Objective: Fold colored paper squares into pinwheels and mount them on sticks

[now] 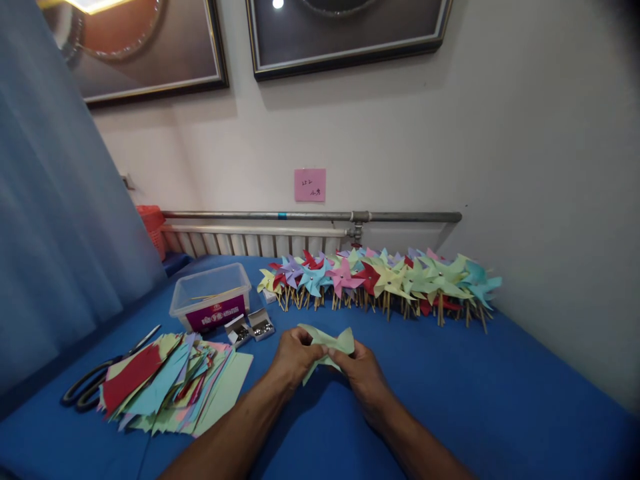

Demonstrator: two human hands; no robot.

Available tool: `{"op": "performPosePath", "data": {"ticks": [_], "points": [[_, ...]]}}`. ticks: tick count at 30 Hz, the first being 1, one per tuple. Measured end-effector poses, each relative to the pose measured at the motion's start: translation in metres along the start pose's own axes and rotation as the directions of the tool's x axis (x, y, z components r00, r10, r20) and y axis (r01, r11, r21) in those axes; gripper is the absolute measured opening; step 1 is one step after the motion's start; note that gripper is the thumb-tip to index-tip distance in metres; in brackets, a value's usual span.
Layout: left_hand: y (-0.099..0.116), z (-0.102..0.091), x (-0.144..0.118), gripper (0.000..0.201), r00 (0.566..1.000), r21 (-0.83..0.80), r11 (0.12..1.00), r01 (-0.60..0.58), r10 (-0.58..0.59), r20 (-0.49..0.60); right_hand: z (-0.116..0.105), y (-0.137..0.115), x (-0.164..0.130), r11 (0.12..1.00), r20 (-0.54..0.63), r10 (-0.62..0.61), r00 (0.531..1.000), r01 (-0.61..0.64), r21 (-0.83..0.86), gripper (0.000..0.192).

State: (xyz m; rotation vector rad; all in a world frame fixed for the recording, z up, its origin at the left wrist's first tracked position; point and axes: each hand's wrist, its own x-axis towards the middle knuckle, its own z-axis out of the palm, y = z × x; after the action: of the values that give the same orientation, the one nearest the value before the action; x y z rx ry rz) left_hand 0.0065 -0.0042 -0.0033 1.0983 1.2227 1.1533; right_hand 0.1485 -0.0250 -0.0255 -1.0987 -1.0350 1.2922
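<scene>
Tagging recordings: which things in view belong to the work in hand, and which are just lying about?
Likely part of the work:
pale green paper in left hand and right hand
paper stack
scissors
tub with sticks
two small boxes of shiny pieces
pinwheels

Likely just there:
red basket
pink note
framed pictures

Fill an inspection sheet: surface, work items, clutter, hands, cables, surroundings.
Surface: blue cloth-like tabletop
Work items: pale green folded paper piece; multicoloured paper pinwheels on thin sticks
Clutter: black-handled metal scissors beside piled multicoloured paper sheets; clear rectangular plastic tub; two small open boxes of shiny pieces
Hands: left hand, right hand both hold the green paper
Cables: nothing seen
Surroundings: blue fabric curtain; pale wall; grey metal pipe; pink paper note
</scene>
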Motion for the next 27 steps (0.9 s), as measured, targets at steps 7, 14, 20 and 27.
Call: {"op": "performPosePath", "data": {"ticks": [7,14,20,27], "points": [[-0.0005,0.0033,-0.0009,0.02,0.998,0.016,0.999,-0.052,0.052,-0.017,-0.0016,0.0057,0.0041,0.997,-0.01,0.017,1.0,-0.017,0.069,0.043],[0.0006,0.0019,0.0022,0.015,0.999,-0.033,0.999,-0.039,0.037,-0.039,-0.0006,0.0028,0.0052,0.994,0.06,-0.003,0.998,-0.003,0.106,0.047],[-0.0018,0.0047,0.0015,0.013,0.998,-0.068,0.996,-0.059,0.059,0.005,0.0003,0.0026,0.0053,0.996,-0.003,0.055,0.998,-0.055,0.069,0.039],[0.0072,0.0065,-0.0069,0.021,0.995,-0.168,0.985,0.039,-0.024,0.094,-0.0039,0.0076,0.0093,1.0,0.045,0.03,0.999,-0.03,0.004,0.037]]}}
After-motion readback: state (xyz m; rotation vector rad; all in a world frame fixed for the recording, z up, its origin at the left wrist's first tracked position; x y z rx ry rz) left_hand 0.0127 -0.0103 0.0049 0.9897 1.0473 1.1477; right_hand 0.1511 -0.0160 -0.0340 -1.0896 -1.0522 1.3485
